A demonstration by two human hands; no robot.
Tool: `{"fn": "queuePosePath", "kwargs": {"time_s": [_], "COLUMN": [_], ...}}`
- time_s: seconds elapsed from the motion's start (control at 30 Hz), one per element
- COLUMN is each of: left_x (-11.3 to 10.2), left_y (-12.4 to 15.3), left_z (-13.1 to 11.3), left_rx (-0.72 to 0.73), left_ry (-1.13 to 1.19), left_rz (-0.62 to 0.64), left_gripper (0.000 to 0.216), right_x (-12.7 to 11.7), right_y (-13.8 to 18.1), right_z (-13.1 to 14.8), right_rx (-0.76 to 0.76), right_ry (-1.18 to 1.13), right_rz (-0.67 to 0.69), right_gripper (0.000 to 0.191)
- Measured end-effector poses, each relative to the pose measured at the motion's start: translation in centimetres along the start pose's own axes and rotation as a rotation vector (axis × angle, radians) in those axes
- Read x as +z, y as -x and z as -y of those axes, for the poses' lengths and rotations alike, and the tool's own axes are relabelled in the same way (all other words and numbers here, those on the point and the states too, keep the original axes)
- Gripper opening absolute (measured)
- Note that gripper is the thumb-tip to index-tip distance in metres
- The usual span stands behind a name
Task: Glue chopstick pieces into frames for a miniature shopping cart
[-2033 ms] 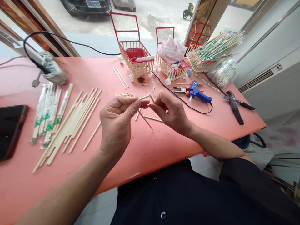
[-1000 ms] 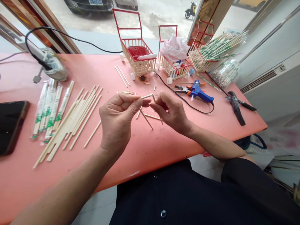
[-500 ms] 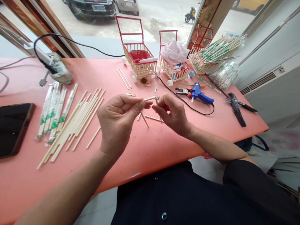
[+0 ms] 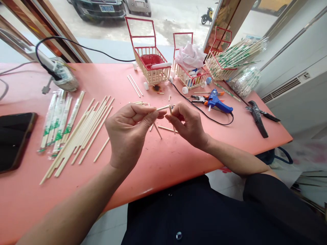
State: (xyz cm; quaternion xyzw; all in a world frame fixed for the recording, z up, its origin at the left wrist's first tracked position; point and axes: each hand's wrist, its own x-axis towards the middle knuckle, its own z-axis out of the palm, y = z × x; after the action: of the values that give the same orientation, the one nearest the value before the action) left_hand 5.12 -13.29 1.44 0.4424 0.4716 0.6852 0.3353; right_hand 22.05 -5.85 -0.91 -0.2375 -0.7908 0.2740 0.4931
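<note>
Above the table, my left hand pinches a short piece of wooden chopstick between thumb and fingertips. My right hand grips another chopstick piece, whose top end meets the first at an angle. Whether the two are glued cannot be made out. A further stick slants down below my left fingertips. Loose chopsticks lie in a pile left of my left hand, and short cut pieces lie beneath both hands.
Wrapped chopsticks and a phone lie at the left. Small stick-built carts with red handles stand at the back. A blue glue gun, pliers and a black clamp-like tool lie on the right. A cable crosses the back.
Almost nothing differs. Both hands keep their hold on the chopstick pieces, and the stick end below my right hand shows a little less.
</note>
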Motion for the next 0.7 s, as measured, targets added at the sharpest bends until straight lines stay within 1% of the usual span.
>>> {"fn": "queuePosePath", "kwargs": {"time_s": [0.37,0.53,0.7], "left_x": [0.09,0.07,0.01], "left_y": [0.11,0.16,0.18], "left_z": [-0.19,-0.17,-0.03], "left_rx": [-0.003,-0.002,0.007], "left_ry": [0.012,0.024,0.017], "left_rz": [0.000,0.016,0.015], "left_gripper": [0.018,0.015,0.016], "right_x": [0.12,0.15,0.16], "right_y": [0.20,0.18,0.13], "right_z": [-0.10,-0.09,-0.05], "right_rx": [0.029,0.016,0.044], "right_ry": [-0.005,-0.016,-0.009], "right_rz": [0.011,0.002,0.011], "right_gripper": [0.050,0.048,0.051]}}
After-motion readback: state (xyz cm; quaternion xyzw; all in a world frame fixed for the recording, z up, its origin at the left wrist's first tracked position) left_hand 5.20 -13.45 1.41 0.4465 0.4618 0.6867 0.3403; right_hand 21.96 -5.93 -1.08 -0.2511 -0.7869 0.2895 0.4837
